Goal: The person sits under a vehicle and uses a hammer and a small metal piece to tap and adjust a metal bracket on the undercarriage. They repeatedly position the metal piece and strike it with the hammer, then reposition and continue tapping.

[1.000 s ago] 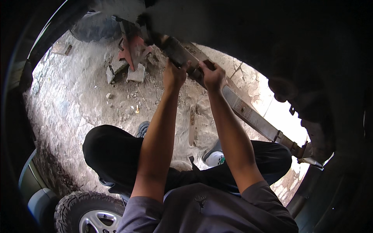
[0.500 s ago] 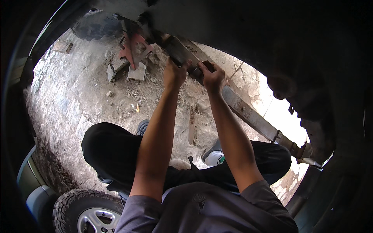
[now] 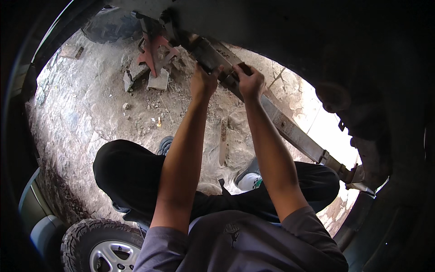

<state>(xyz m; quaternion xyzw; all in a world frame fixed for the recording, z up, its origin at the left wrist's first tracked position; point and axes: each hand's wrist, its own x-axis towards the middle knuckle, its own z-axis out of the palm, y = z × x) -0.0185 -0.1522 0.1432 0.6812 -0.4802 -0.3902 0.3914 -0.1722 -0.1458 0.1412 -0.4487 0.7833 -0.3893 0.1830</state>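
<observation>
A long, worn metal bar that looks like a vehicle's leaf spring (image 3: 290,129) slants from the upper middle down to the lower right, with a clamp band toward its lower end. My left hand (image 3: 204,85) is closed against its near edge, thumb pointing along the bar. Just to the right, my right hand (image 3: 252,85) is closed at a dark, short piece (image 3: 245,69) on the bar's upper side. Its fingertips are partly hidden, so I cannot tell whether that piece is loose or fixed.
A red jack stand (image 3: 156,52) rises beside broken concrete blocks (image 3: 158,80). A narrow metal strip (image 3: 223,143) lies on the dirt between my arms. A wheel with a knobbly tyre (image 3: 79,247) is at lower left. Dark vehicle bodywork (image 3: 362,45) hangs overhead and right.
Both hands stay at nearly the same place on the bar, with only a slight shift of the right hand and its fingers. The whole view has tilted a little.
</observation>
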